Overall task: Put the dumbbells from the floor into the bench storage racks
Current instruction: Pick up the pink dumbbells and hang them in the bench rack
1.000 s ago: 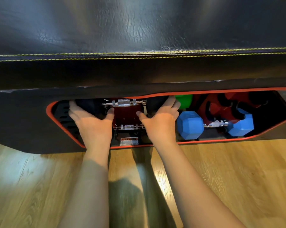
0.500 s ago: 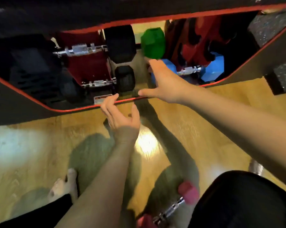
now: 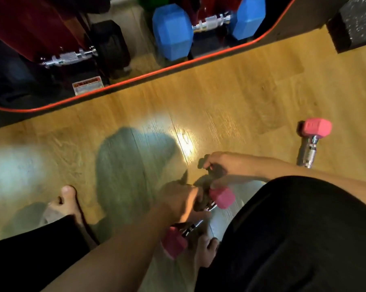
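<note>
Nearest you, your black-clad knees frame the bottom of the view, with a bare foot [image 3: 67, 202] flat on the wooden floor [image 3: 230, 102] at the left. Between your knees lies a pink dumbbell [image 3: 199, 220], its two hexagonal rubbery heads joined by a short chrome handle, one head low near your toes and the other up beside your right knee. Your left hand [image 3: 178, 200] is down over the handle of that dumbbell, but motion blur smears the fingers, so you cannot tell whether they have closed round the bar or only touch it. Your right hand [image 3: 222, 165] hangs just beyond the upper pink head, fingers curled downward over a dark shadowed patch; whether it grasps anything cannot be told. To your right, well apart from both hands, a second pink dumbbell [image 3: 312, 142] lies on the floor, its knurled steel handle running toward your knee and its far head faceted and matte. The floor is glossy plank with a bright glare spot. Farther off, the bench storage rack [image 3: 135, 79] opens behind a red-trimmed black edge. Inside it sit a blue dumbbell [image 3: 207, 24] with chunky hexagonal heads and a black dumbbell [image 3: 89, 53] with a ridged chrome bar, above a small warning label [image 3: 87, 85].
</note>
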